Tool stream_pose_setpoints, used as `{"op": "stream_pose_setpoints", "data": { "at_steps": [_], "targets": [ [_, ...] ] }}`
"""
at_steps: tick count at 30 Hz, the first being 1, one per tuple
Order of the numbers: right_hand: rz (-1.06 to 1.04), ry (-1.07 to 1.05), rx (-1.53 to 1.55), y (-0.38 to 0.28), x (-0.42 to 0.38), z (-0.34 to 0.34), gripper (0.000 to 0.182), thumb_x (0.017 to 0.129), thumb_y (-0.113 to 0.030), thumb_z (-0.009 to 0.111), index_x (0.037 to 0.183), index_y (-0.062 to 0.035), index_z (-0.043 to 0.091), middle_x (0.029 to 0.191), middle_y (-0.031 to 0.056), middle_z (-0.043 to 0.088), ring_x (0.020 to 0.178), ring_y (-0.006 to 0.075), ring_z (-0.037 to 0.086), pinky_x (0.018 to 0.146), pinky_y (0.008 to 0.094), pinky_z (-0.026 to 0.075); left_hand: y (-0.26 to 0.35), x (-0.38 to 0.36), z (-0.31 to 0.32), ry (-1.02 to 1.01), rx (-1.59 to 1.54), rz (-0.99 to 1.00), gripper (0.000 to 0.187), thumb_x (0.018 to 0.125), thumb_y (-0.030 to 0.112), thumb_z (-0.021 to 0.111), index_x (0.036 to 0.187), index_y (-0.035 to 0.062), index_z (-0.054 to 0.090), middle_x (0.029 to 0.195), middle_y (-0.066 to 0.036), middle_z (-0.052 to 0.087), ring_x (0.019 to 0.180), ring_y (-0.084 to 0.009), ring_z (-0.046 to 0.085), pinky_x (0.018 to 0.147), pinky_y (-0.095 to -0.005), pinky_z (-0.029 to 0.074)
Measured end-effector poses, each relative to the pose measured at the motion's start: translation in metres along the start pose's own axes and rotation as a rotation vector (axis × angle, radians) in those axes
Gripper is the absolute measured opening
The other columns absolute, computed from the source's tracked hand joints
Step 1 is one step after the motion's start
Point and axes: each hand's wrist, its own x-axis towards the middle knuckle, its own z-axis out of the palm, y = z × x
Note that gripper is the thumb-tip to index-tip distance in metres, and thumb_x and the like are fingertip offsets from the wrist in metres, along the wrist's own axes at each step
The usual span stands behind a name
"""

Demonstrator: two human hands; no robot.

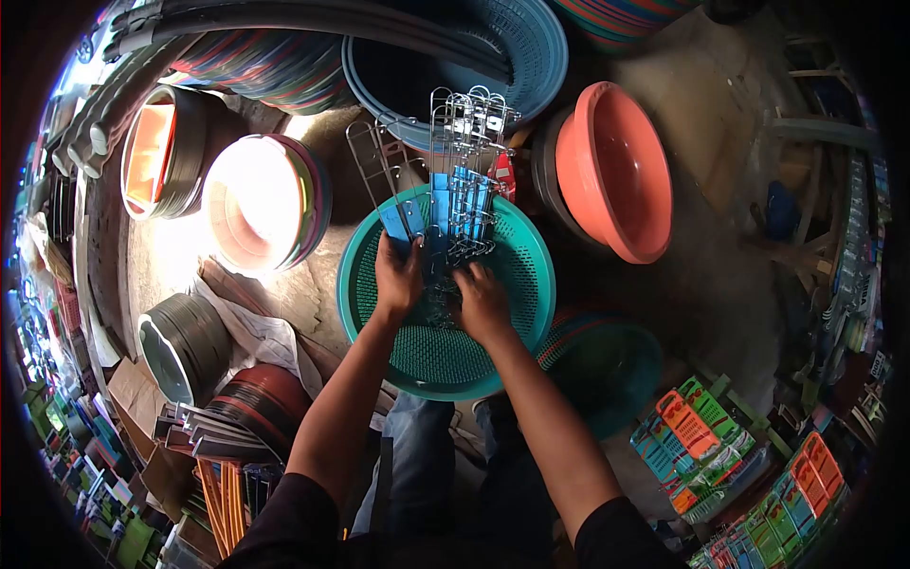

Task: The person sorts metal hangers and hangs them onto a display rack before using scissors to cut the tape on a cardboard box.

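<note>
A round green perforated plastic basket (445, 379) lies in front of me. My left hand (400, 280) is over its left side, closed on the lower end of a wire rack (384, 166) with a blue card (404, 220), which tilts up and away to the left. Several similar wire racks (471, 119) with blue cards stand bunched at the basket's far side. My right hand (482, 299) is inside the basket, below that bunch, its fingers curled beside small shiny metal pieces (438, 296). What those fingers hold, if anything, is hidden.
A large blue tub (550, 71) stands beyond the basket. Coral basins (616, 175) are stacked to the right, and pale basins (251, 204) to the left. Dark curved lengths (284, 21) cross the upper left. Colourful packaged goods (697, 427) lie at the lower right.
</note>
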Motion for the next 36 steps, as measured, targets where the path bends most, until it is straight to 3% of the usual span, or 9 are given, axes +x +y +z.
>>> {"op": "stream_pose_setpoints", "data": {
  "at_steps": [3, 7, 9, 12, 21, 28, 31, 34, 36],
  "targets": [
    [-0.025, -0.04, -0.029, 0.007, 0.008, 0.003, 0.034, 0.072, -0.009, 0.07, 0.105, -0.0088, 0.062, 0.104, 0.0115, 0.055, 0.101, 0.0331, 0.056, 0.082, 0.0445, 0.049, -0.006, 0.01, -0.003, -0.055, -0.015, -0.026, 0.024, 0.093, 0.003, 0.059, 0.116, -0.0007, 0.054, 0.1, -0.005, 0.065, 0.089, -0.0116, 0.059, 0.082, -0.0272, 0.048],
    [-0.025, -0.06, 0.087, 0.012, 0.007, -0.001, 0.033, 0.075, -0.015, 0.072, 0.106, -0.0075, 0.062, 0.104, 0.0126, 0.057, 0.1, 0.0335, 0.058, 0.083, 0.0449, 0.049, -0.001, 0.017, -0.003, -0.1, 0.026, 0.0, 0.022, 0.092, 0.002, 0.061, 0.113, 0.0008, 0.056, 0.096, -0.005, 0.066, 0.084, -0.0101, 0.06, 0.076, -0.0259, 0.049],
    [-0.029, -0.008, 0.097, 0.015, 0.005, -0.004, 0.032, 0.077, -0.017, 0.073, 0.105, -0.0081, 0.062, 0.101, 0.012, 0.058, 0.098, 0.0329, 0.059, 0.082, 0.0443, 0.05, 0.0, 0.018, -0.001, -0.129, -0.063, 0.034, 0.014, 0.094, 0.006, 0.06, 0.107, 0.0029, 0.055, 0.082, -0.001, 0.063, 0.073, -0.0081, 0.058, 0.066, -0.0253, 0.049],
    [-0.047, 0.004, 0.092, 0.021, 0.002, -0.007, 0.032, 0.076, -0.018, 0.074, 0.105, -0.0094, 0.064, 0.097, 0.0108, 0.059, 0.093, 0.0326, 0.061, 0.08, 0.0434, 0.05, -0.002, 0.016, -0.005, -0.171, 0.043, -0.053, 0.021, 0.092, 0.002, 0.061, 0.112, 0.0022, 0.055, 0.095, -0.003, 0.065, 0.083, -0.0088, 0.059, 0.074, -0.0257, 0.049],
    [-0.107, -0.078, 0.05, 0.031, 0.008, -0.017, 0.029, 0.077, -0.007, 0.066, 0.106, -0.0099, 0.067, 0.098, 0.0061, 0.061, 0.096, 0.0277, 0.062, 0.078, 0.0424, 0.05, -0.011, 0.023, 0.0, -0.213, -0.165, -0.023, 0.024, 0.095, 0.008, 0.06, 0.117, 0.0025, 0.052, 0.101, -0.002, 0.062, 0.091, -0.0082, 0.055, 0.082, -0.0263, 0.047],
    [-0.153, -0.083, -0.052, 0.028, 0.008, -0.016, 0.026, 0.079, -0.008, 0.062, 0.105, -0.0122, 0.067, 0.098, 0.0047, 0.06, 0.097, 0.0254, 0.061, 0.08, 0.0417, 0.049, 0.003, 0.017, 0.007, -0.23, -0.078, 0.036, 0.022, 0.095, 0.007, 0.06, 0.116, 0.0023, 0.054, 0.1, -0.002, 0.063, 0.089, -0.0082, 0.056, 0.081, -0.0263, 0.048],
    [-0.191, -0.079, -0.08, 0.028, 0.006, -0.019, 0.024, 0.08, -0.012, 0.063, 0.104, -0.013, 0.065, 0.096, 0.0042, 0.06, 0.095, 0.0244, 0.061, 0.078, 0.0413, 0.048, -0.003, 0.014, 0.004, -0.271, -0.16, -0.025, 0.023, 0.093, 0.008, 0.064, 0.114, 0.0021, 0.055, 0.097, -0.001, 0.064, 0.086, -0.0074, 0.057, 0.077, -0.0253, 0.048],
    [-0.22, -0.054, -0.124, 0.03, 0.002, -0.019, 0.023, 0.081, -0.014, 0.064, 0.104, -0.0137, 0.064, 0.095, 0.0038, 0.059, 0.093, 0.0247, 0.06, 0.076, 0.0414, 0.047, -0.014, 0.005, -0.001, -0.399, 0.095, -0.097, 0.03, 0.087, 0.004, 0.069, 0.113, 0.0028, 0.055, 0.093, 0.0, 0.063, 0.082, -0.006, 0.056, 0.073, -0.0224, 0.047],
    [-0.201, -0.041, -0.118, 0.03, 0.001, -0.02, 0.023, 0.082, -0.016, 0.064, 0.105, -0.0143, 0.063, 0.094, 0.0037, 0.058, 0.091, 0.0251, 0.06, 0.073, 0.0415, 0.046, -0.017, 0.0, -0.002, -0.432, 0.018, -0.115, 0.03, 0.087, 0.003, 0.069, 0.114, 0.003, 0.055, 0.093, 0.0, 0.062, 0.081, -0.0063, 0.056, 0.073, -0.0229, 0.047]
  ]
}}
